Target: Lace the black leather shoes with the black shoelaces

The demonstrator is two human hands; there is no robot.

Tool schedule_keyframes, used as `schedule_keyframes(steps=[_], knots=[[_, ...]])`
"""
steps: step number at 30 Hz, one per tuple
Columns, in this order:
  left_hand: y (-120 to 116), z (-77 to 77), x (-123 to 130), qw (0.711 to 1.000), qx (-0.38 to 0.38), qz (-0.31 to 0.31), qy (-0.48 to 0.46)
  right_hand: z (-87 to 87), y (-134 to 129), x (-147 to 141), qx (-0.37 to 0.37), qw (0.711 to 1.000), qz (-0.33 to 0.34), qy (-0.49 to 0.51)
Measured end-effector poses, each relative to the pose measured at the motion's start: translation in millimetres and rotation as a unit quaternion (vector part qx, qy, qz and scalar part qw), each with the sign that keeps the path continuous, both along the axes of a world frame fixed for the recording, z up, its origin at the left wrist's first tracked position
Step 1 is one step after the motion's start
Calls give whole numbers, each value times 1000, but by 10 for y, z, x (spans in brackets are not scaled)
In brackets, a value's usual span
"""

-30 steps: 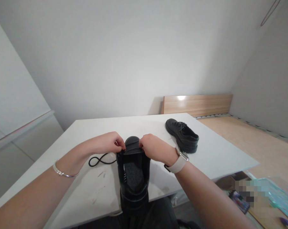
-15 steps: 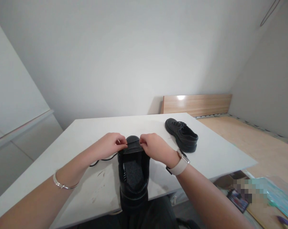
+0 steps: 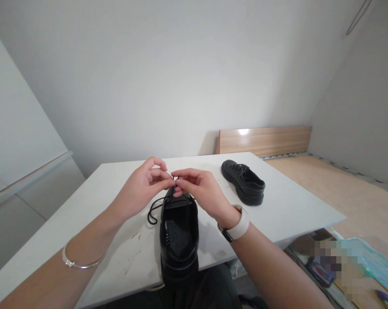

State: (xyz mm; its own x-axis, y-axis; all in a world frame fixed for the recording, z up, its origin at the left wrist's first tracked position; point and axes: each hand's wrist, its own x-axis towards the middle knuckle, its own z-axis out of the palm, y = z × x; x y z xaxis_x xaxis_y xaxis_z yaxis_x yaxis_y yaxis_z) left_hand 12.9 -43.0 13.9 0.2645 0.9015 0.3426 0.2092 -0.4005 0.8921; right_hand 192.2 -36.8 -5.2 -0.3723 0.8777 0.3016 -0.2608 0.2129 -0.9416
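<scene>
A black shoe stands at the front edge of the white table, heel toward me. Above its tongue, my left hand pinches a black shoelace between thumb and finger. My right hand meets it there, fingertips also closed on the lace. The two hands' fingertips touch or nearly touch, and they cover the toe and most of the eyelets. A slack loop of lace hangs out on the left side of the shoe.
A second black shoe, its lace tied, sits farther back at the right on the white table. Beyond stand a wooden board and a beige surface. Various items lie below the table's right edge.
Both hands have left the sides of the shoe's tongue and risen together above it. They now pinch the lace, which is lifted, with a loop showing at left.
</scene>
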Motion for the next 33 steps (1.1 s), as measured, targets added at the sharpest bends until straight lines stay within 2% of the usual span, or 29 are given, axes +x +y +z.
schedule_keyframes(steps=[3,7,16,19,23,25,27,30,33], knots=[[3,-51,-9,1000,12,-7,7,-16,15,40,-33,999,26,-2],[-19,-92,1,999,34,14,13,-53,29,46,-48,998,36,-4],[-16,-171,-10,996,-52,-10,-76,-117,9,-44,-34,998,38,35],[2,-201,-29,992,-80,-36,-87,-118,6,-28,-46,997,61,27],[-12,-189,-15,992,-93,-44,-79,-107,-6,5,-36,998,48,21],[16,-199,-22,994,-79,-36,-61,-86,-26,14,-23,999,36,18],[102,-254,-60,999,-50,-5,-3,-61,-53,18,-3,1000,19,17],[307,-428,-168,992,-26,66,107,-38,-94,14,27,1000,-11,9],[459,-621,-269,983,-63,62,162,-46,-126,-1,45,999,-20,5]])
